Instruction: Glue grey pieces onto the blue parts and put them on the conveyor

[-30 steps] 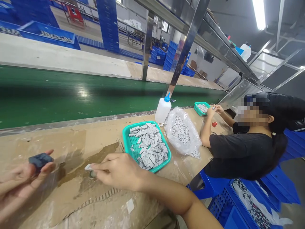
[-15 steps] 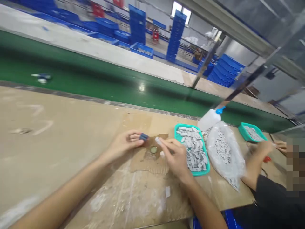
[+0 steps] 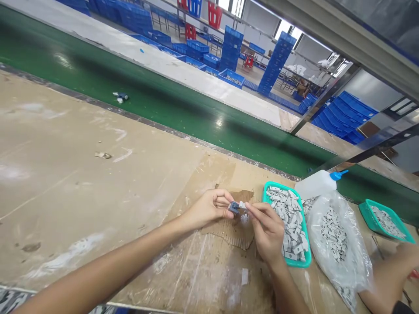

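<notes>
Between thumb and fingers, my left hand (image 3: 218, 206) pinches a small dark blue-grey plastic part (image 3: 233, 207). My right hand (image 3: 267, 224) is closed on a small white plastic piece (image 3: 242, 205), held right at the open end of the dark part. Whether the two pieces touch, I cannot tell. Both hands are above a torn piece of brown cardboard (image 3: 237, 235) lying on the table. To the right of my right hand stands a green basket (image 3: 308, 257) full of flat white-grey parts.
A clear plastic bag (image 3: 356, 261) of small parts and a white bottle with a blue nozzle (image 3: 316, 184) lie beyond the basket. A co-worker's arm (image 3: 389, 270) and second green basket (image 3: 366, 211) are far right. Small parts (image 3: 121, 97) rest on the green belt (image 3: 183, 126).
My two hands have come closer together, bringing the white piece up to the dark part. The camera view has turned, shifting the scene rightward in the picture.
</notes>
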